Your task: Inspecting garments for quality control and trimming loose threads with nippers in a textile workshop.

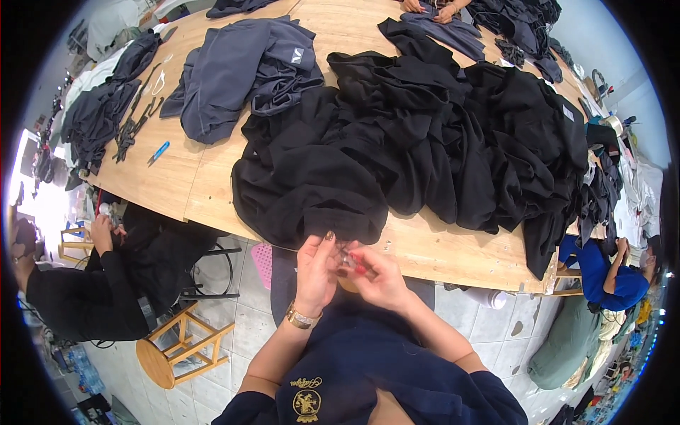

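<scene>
Cloth (304, 166) is fronted by the nearly closed left hand (316, 278) and right hand (382, 280); a small item (346, 260), apparently pinched between them, could be dropped by loosened fingertips.

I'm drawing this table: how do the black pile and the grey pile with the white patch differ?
The black pile is darker and wider; the grey pile is lighter and smaller. The black pile reaches the near edge of the table; the grey pile sits farther back. Both are rumpled cloth.

Left hand (315, 278), right hand (382, 280) — fingers (368, 256) bent close together, forearms (443, 333) converging
</scene>
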Demonstrator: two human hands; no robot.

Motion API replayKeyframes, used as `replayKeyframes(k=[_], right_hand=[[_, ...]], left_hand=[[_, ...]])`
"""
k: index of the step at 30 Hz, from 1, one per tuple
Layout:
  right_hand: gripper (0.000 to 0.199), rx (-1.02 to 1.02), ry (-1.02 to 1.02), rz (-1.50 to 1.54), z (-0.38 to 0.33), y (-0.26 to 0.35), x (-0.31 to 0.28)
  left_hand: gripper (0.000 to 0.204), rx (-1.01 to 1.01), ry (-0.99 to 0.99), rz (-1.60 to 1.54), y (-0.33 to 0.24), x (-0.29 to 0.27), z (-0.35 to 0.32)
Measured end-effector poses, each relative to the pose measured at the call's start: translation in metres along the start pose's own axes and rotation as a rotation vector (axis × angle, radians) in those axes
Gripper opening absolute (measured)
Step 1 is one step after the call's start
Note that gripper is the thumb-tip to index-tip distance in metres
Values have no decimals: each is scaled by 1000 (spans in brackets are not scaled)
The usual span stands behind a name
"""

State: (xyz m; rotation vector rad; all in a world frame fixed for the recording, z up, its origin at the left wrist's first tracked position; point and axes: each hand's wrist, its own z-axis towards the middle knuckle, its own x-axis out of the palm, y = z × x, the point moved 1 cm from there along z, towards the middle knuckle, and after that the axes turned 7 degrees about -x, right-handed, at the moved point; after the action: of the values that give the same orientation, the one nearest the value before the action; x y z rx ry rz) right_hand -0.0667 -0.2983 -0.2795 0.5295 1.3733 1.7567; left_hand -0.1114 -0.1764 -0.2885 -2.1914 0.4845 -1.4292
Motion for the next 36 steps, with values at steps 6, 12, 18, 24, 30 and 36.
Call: replayKeyframes(k=[6,12,18,24,30,36], right_hand=[[22,-52,17,-75,-2,4,-6],[18,-8,-12,-54,-2,9,-7],[12,57,-180,18,0,-23,-17],[22,-144,-33,-517,1,-32,-23],[25,-248,-24,-654,6,-33,-21],[25,-318,-12,-737,10,-32,-22]], left_hand=[[9,-5,-15,-33,-6,9,-2],[16,-97,23,-2,-9,0,-4],[18,-117,26,-34,-13,3,-3],[19,-106,77,-36,-14,1,-5],[23,-107,97,-40,-13,4,-6],[26,-108,116,-18,-10,-1,-6]])
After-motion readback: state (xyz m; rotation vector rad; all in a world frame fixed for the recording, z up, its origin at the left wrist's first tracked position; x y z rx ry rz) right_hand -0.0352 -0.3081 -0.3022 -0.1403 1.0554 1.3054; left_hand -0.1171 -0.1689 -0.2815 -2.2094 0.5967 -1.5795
